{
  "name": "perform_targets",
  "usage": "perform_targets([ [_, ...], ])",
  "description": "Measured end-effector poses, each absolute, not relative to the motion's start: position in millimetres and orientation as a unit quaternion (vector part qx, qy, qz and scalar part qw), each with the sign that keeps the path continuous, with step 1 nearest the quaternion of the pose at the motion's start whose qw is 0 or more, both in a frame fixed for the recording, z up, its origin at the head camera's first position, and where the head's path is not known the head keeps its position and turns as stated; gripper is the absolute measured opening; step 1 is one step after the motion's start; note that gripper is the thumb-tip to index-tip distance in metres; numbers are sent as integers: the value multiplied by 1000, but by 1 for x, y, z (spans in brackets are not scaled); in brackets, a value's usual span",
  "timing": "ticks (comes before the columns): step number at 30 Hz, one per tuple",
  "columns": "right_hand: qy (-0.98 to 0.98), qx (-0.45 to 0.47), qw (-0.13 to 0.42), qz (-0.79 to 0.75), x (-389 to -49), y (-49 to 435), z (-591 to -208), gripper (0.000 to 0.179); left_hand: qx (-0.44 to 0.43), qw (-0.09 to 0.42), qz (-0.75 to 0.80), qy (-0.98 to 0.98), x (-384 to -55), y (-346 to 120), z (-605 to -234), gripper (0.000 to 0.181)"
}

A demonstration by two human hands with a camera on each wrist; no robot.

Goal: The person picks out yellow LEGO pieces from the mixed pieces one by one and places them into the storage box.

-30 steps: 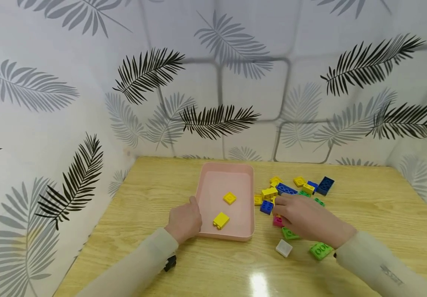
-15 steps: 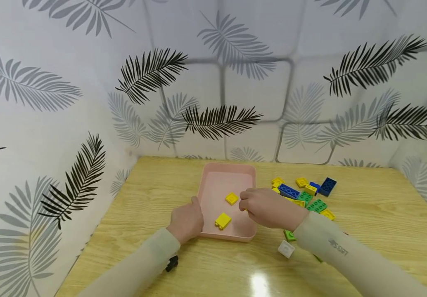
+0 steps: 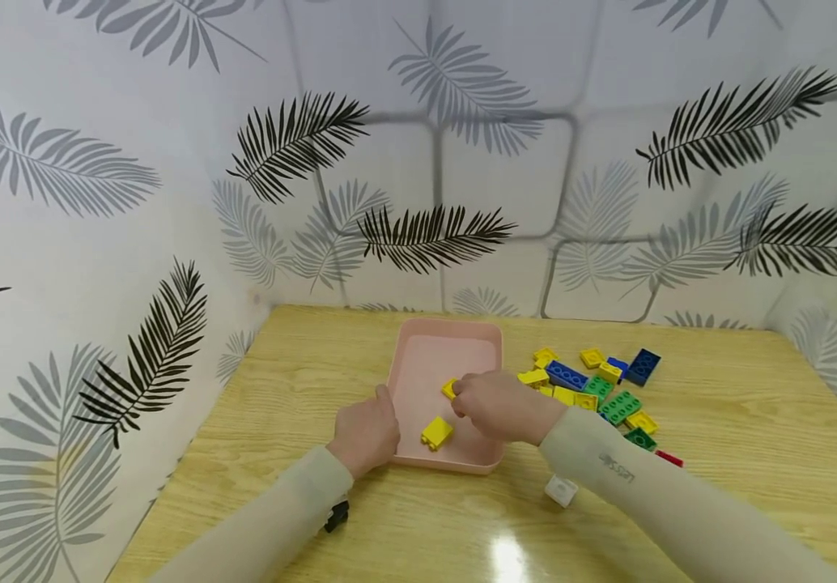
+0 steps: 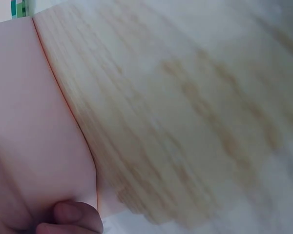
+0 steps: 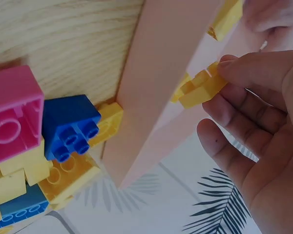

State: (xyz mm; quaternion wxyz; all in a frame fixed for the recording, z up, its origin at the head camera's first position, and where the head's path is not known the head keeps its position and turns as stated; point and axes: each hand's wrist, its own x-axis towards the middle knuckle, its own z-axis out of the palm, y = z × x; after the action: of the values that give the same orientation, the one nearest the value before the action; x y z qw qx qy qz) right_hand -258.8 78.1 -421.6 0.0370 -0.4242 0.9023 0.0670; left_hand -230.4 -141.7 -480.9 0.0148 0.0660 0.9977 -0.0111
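Note:
A pink tray (image 3: pixel 448 327) stands on the wooden table. My left hand (image 3: pixel 363 431) grips its left wall near the front corner; in the left wrist view curled fingertips (image 4: pixel 74 214) show at the wall. Over the tray's right half, my right hand (image 3: pixel 502 405) pinches a small yellow toy brick (image 5: pixel 205 90) between thumb and fingers, plain in the right wrist view but hidden by the hand in the head view. Inside the tray lie a yellow block (image 3: pixel 436 432) with studs on one end and a flat yellow piece (image 3: pixel 450 389), partly covered by the right hand.
Right of the tray several loose bricks are scattered: a long blue one (image 3: pixel 567 376), a green one (image 3: pixel 620 406), a dark blue one (image 3: pixel 643 367) and a pink one (image 5: pixel 14 114). A white piece (image 3: pixel 561 491) lies nearer the front. A patterned cloth (image 3: pixel 462 186) hangs behind the table.
My right hand has gone from the loose bricks leftward to over the tray, taking a yellow brick along. The left hand still holds the tray's wall.

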Motion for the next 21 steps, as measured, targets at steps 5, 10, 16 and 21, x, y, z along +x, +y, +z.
perform_targets([
  [5,906,-413,66,62,-260,76,-428,15,63,18,-8,998,-231,-142,-482,55],
  [10,902,-423,66,52,-259,78,-432,15,61,22,-9,998,-232,-142,-483,56],
  [16,900,-430,52,38,-255,86,-428,14,60,26,-11,998,-231,-142,-482,58],
  [21,896,-442,-2,32,-255,103,-424,13,56,33,-7,998,-231,-141,-479,56],
])
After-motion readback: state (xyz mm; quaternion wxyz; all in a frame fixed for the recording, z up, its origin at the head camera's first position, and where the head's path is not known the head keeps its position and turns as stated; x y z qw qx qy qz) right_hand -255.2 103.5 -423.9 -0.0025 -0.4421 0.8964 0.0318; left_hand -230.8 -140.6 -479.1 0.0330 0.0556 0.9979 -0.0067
